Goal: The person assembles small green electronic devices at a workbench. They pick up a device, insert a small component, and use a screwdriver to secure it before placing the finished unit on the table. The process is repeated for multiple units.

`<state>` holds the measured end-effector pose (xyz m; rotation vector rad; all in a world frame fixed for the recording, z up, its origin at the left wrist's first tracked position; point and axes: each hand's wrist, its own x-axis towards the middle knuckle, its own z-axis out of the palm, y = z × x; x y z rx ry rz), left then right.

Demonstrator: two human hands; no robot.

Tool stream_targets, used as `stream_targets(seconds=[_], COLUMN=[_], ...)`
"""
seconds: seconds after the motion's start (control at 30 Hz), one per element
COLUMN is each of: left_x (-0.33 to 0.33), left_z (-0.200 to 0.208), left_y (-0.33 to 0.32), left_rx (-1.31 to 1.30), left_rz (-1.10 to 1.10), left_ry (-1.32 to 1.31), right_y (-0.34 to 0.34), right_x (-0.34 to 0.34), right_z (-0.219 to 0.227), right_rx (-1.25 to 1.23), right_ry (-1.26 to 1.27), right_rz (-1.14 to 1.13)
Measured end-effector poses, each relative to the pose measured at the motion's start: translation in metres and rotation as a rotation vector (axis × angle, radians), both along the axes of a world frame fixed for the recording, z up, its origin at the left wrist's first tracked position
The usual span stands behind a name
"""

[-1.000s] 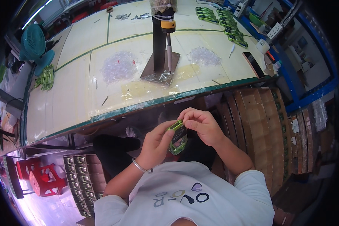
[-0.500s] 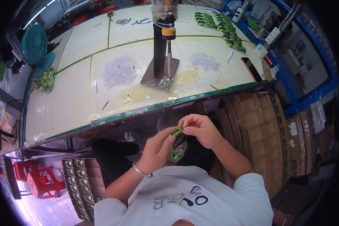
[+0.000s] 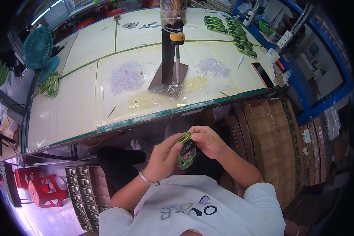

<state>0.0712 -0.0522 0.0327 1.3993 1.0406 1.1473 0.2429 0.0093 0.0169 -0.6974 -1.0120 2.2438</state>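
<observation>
My left hand (image 3: pixel 163 155) — grip closed round a green-black case (image 3: pixel 188 150), beyond the near edge of the tabletop (image 3: pixel 69 112), right hand (image 3: pixel 209 143) at the case's top — its hold I can't tell

Large coloured letters (image 3: pixel 197 212) are running across a white T-shirt (image 3: pixel 236 204); a pale marking (image 3: pixel 188 147), too small to read, is showing on a green-framed piece (image 3: pixel 185 161).

Left forearm (image 3: pixel 130 190), one: angled upward and inward, elbow bent. Left hand (image 3: pixel 164 158), one: fingers curled in a grip, thumb extended along the near side. Right forearm (image 3: pixel 240 167), one: slanting up and leftward. Right hand (image 3: pixel 209 143), one: fingers folded, thumb against forefinger, near left fingertips.
</observation>
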Motion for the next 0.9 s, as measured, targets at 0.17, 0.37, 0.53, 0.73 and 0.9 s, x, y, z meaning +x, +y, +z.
stream_targets(seconds=[0.17,0.37,0.53,0.73,0.9], left_x=[-0.005,-0.005,0.002,-0.016,-0.022], left_z=[0.007,0.010,0.011,0.008,-0.008], left_y=[0.003,0.013,0.014,0.035,0.049], left_rx=[-0.050,-0.143,-0.132,0.176,0.251], left_rz=[0.006,0.011,-0.002,-0.092,-0.317], left_ry=[-0.048,-0.437,-0.440,-0.085,-0.064], right_y=[0.000,-0.012,-0.013,-0.010,-0.014], right_x=[-0.005,-0.010,-0.023,-0.016,-0.014], right_z=[0.002,0.011,-0.008,-0.004,-0.006], right_rx=[0.180,1.310,1.649,1.653,1.607], right_ry=[-0.052,-0.552,-0.618,-0.477,-0.361], right_rz=[-0.095,-0.385,-0.539,-0.473,-0.377])
